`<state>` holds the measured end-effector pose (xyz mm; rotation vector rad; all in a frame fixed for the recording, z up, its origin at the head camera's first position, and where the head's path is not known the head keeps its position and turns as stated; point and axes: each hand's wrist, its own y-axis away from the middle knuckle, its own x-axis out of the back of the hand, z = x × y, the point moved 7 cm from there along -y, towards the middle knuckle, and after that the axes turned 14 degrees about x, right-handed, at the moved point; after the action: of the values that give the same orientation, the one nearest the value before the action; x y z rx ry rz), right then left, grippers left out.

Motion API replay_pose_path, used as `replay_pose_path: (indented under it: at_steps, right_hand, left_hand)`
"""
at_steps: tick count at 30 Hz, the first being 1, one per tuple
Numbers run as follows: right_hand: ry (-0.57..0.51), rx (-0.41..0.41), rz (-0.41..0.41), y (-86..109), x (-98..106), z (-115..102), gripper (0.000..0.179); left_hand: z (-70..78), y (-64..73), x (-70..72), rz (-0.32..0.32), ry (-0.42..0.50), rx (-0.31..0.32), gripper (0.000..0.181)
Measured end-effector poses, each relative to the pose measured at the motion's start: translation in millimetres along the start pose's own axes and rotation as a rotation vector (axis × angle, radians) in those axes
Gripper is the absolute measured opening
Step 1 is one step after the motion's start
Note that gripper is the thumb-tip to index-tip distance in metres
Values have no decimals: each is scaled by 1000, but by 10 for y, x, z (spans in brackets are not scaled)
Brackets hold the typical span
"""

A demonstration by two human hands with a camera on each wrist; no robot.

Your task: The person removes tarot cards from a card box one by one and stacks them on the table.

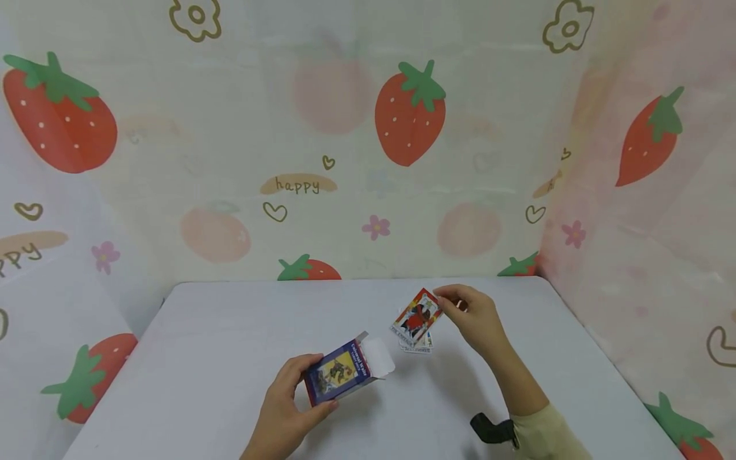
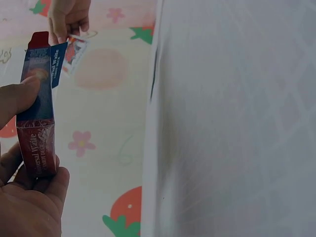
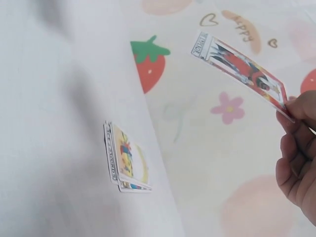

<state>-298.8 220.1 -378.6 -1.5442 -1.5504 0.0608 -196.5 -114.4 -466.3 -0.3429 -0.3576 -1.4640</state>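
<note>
My left hand (image 1: 290, 399) grips a blue and red tarot card box (image 1: 338, 372) between thumb and fingers. The box is tilted, its white end flap (image 1: 377, 358) folded open toward the right. In the left wrist view the box (image 2: 37, 94) appears edge-on, with lettering on its red end. My right hand (image 1: 471, 316) pinches one red-bordered card (image 1: 418, 316) at its corner, above the table. Below that card a small stack of cards (image 3: 129, 160) lies face up on the table, slightly fanned. Whether the box holds more cards is hidden.
A white table (image 1: 230, 332) spreads beneath both hands. Behind it hangs a wall cloth (image 1: 345, 147) printed with strawberries, flowers and hearts. A black device (image 1: 491, 428) is strapped at the right wrist, by the sleeve.
</note>
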Motion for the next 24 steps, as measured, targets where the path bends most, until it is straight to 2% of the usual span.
replay_pose_path:
  at_steps: [24]
  right_hand:
    - [-25,-51,-80,-187,-253,315,13]
  left_hand:
    - [7,1,9,-4,7,7,74]
